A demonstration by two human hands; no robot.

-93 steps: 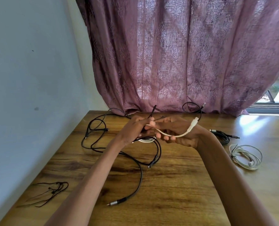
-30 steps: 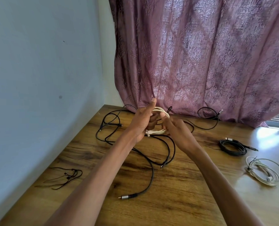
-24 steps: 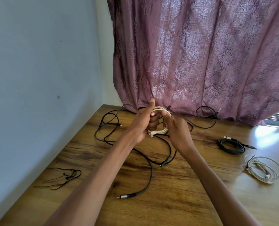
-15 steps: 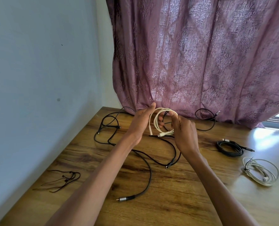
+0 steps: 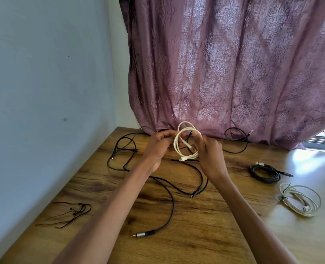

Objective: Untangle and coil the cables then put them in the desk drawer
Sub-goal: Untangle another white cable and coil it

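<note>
A thin dark cord point(image 5: 70, 214) lies at the left of the wooden table point(image 5: 205, 235), near the wall. A long black cable point(image 5: 169, 199) sprawls loose across the middle. Above it, the left hand point(image 5: 157, 147) pinches one side of a small white cable point(image 5: 184, 143) coil with curled fingers point(image 5: 167, 135), and the right hand point(image 5: 210, 157) grips the other side, fingers curled through the loops. At the right lie a coiled black cable point(image 5: 264, 173) and a coiled white cable point(image 5: 300, 200), well apart from the hands.

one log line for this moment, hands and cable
step: coiling | left hand: holds white cable | right hand: holds same coil | drawer: unseen
</note>
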